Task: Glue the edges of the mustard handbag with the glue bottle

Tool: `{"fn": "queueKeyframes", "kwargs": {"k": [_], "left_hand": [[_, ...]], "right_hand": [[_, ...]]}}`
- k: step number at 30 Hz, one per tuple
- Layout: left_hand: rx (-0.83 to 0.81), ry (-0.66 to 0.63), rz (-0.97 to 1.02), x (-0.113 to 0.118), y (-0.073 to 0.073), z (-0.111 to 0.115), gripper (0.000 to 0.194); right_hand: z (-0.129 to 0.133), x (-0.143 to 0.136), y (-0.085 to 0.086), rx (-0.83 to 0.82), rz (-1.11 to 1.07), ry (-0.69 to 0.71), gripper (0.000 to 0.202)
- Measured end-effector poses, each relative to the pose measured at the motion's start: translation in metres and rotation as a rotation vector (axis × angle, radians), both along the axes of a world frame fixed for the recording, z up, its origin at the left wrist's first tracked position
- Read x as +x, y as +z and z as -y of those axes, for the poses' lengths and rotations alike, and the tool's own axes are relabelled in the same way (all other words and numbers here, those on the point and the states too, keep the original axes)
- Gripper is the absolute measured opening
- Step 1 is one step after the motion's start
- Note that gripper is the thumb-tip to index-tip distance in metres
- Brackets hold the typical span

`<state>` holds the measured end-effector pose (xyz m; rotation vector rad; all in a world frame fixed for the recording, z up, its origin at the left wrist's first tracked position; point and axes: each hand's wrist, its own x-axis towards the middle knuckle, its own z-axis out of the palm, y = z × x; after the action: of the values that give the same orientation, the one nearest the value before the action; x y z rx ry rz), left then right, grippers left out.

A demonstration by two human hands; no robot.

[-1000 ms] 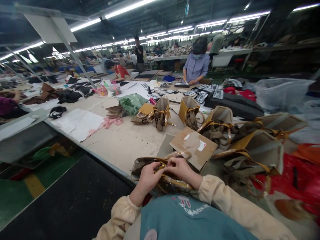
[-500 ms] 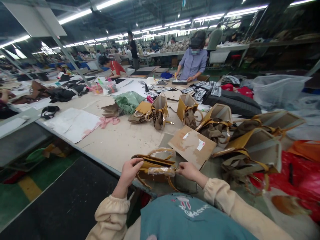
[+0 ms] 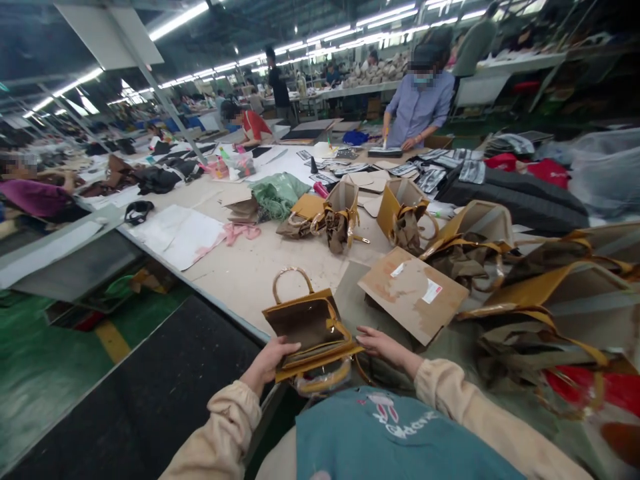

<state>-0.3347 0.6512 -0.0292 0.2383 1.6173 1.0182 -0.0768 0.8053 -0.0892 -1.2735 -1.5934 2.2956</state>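
Small mustard-yellow handbag (image 3: 310, 327) lies at the near edge of the table (image 3: 250, 273), tipped toward the wearer, flap side up, one ring handle (image 3: 291, 280) standing clear at the far end, the other handle (image 3: 323, 381), wrapped in clear film, hanging off the near end

Left hand (image 3: 270, 360): fingers closed on the bag's near left corner, thumb on top. Right hand (image 3: 383, 345): fingers extended, lying flat against the right edge of the bag, steadying rather than pinching, as far as can be told

Handling, judged: light, semi-stiff panels that hold shape; glossy face probably slippery and easily scuffed. Best taken by the edges and corners or the rigid ring handle, not the flat face. Film-wrapped handle likely slick

Nearby: cardboard sheet (image 3: 413, 293) just beyond the right hand; more unfinished bags (image 3: 505, 293) heaped to the right
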Motion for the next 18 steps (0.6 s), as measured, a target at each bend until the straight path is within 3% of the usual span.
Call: {"fn": "queueKeyframes", "kwargs": {"k": [3,6,8,12,16,18], "left_hand": [[0.033,-0.011,-0.136,-0.002,-0.010,0.004,0.071],[0.146,-0.151,-0.164,-0.005,-0.009,0.005,0.067],[0.198,-0.224,-0.107,-0.004,-0.003,0.005,0.059],[0.339,-0.145,0.034,0.000,0.012,0.000,0.033],[0.518,-0.192,0.349,0.007,0.021,-0.010,0.045],[0.482,-0.118,0.334,0.012,0.020,-0.016,0.042]], "right_hand": [[-0.002,-0.018,-0.006,-0.063,-0.056,0.010,0.082],[-0.010,-0.029,-0.010,-0.120,-0.072,0.042,0.096],[-0.017,-0.033,-0.011,-0.142,-0.079,0.066,0.103],[-0.025,-0.043,-0.006,-0.170,-0.151,0.129,0.112],[-0.021,-0.057,0.008,-0.213,-0.227,0.220,0.107],[-0.018,-0.062,0.017,-0.203,-0.269,0.234,0.094]]}}
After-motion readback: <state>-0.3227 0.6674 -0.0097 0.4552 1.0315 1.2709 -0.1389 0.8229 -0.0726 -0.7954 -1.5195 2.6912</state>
